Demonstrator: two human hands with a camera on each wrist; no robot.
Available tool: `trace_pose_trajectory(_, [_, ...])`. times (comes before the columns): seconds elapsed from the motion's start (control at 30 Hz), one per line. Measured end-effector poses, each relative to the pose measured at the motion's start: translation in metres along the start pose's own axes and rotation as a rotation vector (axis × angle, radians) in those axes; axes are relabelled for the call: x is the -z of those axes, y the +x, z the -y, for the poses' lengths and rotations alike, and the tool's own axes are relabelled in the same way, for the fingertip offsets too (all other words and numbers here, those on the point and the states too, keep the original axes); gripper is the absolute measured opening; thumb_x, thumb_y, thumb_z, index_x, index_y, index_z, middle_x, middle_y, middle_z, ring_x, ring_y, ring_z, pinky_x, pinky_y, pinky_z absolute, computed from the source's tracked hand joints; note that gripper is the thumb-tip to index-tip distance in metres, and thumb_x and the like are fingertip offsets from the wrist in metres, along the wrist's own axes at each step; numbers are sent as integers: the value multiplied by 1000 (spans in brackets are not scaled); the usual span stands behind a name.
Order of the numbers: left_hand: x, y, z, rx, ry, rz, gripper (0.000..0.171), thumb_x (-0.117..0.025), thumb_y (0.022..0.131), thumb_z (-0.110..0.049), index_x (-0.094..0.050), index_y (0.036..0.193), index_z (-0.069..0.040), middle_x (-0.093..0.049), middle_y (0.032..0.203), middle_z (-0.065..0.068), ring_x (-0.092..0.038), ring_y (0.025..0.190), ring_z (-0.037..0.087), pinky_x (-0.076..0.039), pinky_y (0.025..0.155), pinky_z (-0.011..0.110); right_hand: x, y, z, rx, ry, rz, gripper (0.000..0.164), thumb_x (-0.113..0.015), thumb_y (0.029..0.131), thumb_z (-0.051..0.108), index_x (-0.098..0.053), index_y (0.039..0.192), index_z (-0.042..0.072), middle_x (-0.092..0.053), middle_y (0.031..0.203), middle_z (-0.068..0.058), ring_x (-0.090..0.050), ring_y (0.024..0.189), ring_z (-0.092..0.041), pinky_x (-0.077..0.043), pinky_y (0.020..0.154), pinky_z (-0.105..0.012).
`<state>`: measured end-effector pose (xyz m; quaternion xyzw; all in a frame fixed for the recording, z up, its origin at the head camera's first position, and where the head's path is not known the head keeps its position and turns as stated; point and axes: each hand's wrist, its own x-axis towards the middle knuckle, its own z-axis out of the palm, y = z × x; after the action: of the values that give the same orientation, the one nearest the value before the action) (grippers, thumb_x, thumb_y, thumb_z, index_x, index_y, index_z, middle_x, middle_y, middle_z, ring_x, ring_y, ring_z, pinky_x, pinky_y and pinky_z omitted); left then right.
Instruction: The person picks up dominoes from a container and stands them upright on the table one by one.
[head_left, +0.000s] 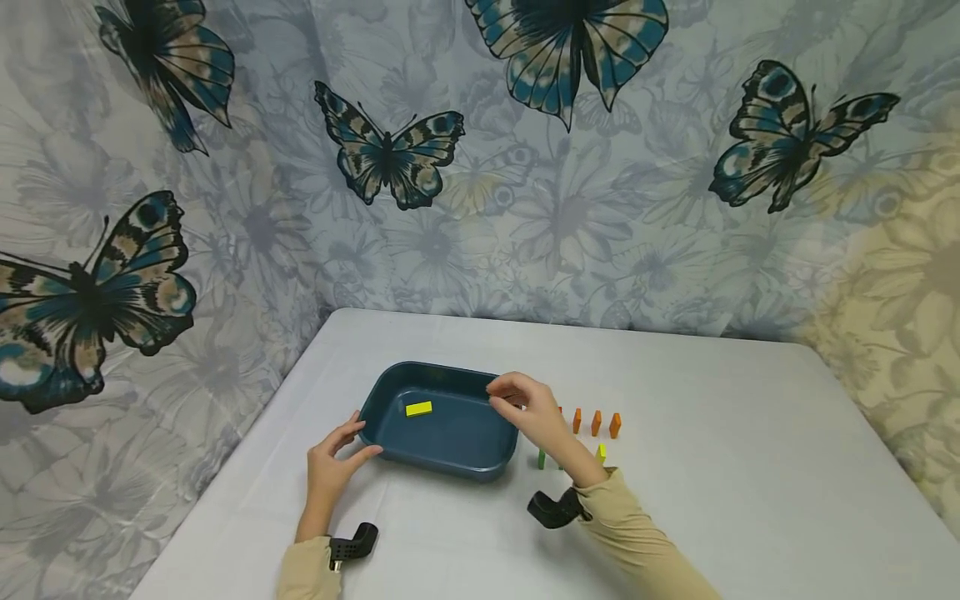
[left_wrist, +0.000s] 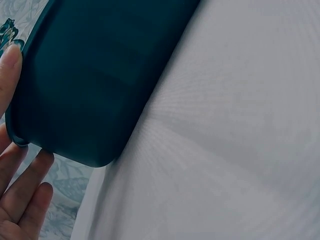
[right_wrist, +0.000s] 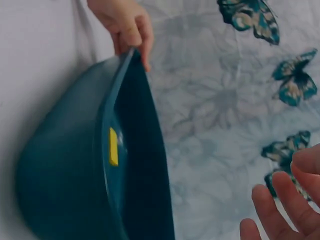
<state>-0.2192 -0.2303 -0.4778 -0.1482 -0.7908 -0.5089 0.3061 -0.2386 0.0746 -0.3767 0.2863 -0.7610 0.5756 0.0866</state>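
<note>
A dark teal rectangular tray (head_left: pixel 450 429) rests on the white table, with one yellow block (head_left: pixel 418 409) lying flat inside near its left side. My left hand (head_left: pixel 333 467) holds the tray's near left corner, thumb at the rim and fingers along the outer wall. Above the tray's right side is my right hand (head_left: pixel 531 408), its fingers loosely bent and nothing visible between them. In the right wrist view those fingers (right_wrist: pixel 285 200) appear beside the tray, relaxed and bare. The same yellow block shows there past the rim.
To the right of the tray stand several small orange blocks (head_left: pixel 596 423) in a row. Nearer me are a green block (head_left: pixel 542 458) and another yellow block (head_left: pixel 602 453), partly behind the right forearm. Butterfly-print cloth (head_left: pixel 570 225) hangs behind the table (head_left: pixel 750 467).
</note>
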Motion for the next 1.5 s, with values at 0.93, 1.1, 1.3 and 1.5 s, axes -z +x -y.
trace_pose_trajectory(0.93, [-2,4,2,-18,11,30,41,-78,62,4,-62,99,11,-55,112,26,-58,90,35,-48,74,42,-122,70,-72,-185,-171,164,31,-66,82,19,-59,103,-2,-58,102,-10,-55,93,-26,-47,77,-31])
trace_pose_trajectory(1.1, [0,4,1,-17,12,4,40,-78,61,5,-62,98,11,-55,112,26,-58,90,36,-48,73,42,-128,72,-78,-129,-284,199,28,-66,82,15,-59,104,-1,-57,101,-10,-54,93,-25,-47,77,-32])
trace_pose_trajectory(1.3, [1,4,-1,-1,26,22,40,-78,63,3,-62,98,11,-54,113,26,-57,93,35,-48,76,40,-136,72,-81,80,-709,358,35,-67,82,20,-60,114,7,-54,118,-11,-50,108,-26,-46,85,-34])
trace_pose_trajectory(1.5, [1,1,1,-26,25,19,40,-79,61,4,-63,97,10,-55,111,26,-58,90,34,-49,74,39,-149,66,-82,101,-915,550,34,-65,83,22,-61,116,12,-53,122,-9,-48,112,-26,-44,88,-34])
